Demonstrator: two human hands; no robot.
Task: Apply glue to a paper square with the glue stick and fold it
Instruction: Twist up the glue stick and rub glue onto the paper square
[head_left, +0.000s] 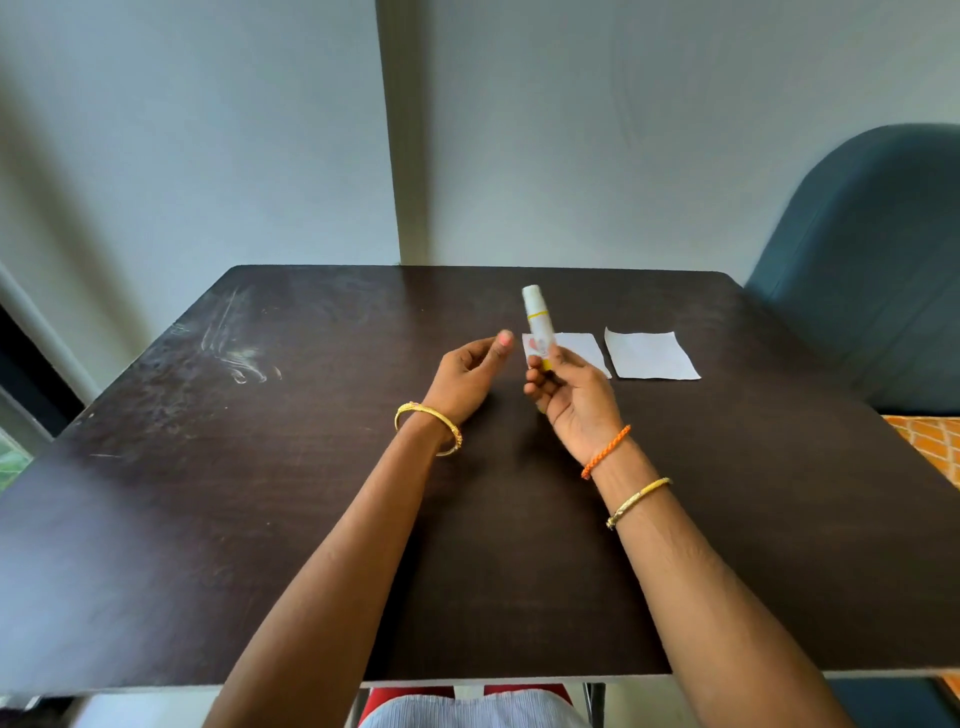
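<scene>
Forearms reached out over the dark bench (208, 519) from my seat. My right hand (574, 397) gripped the glue stick (537, 325) upright above the bench, cap seemingly on; my left hand (467, 376) hovered just beside it, fingers loosely curled, holding nothing. Beyond lay two paper squares (652, 356), the nearer partly hidden by the stick. I judged a loose sheet could slide or crease under the glue unless pinned. A chair (872, 260) stood far right.

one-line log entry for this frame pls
right hand: holds glue stick upright, cap on | left hand: empty, beside stick | paper squares: two, flat on table, untouched | glue: not applied
</scene>
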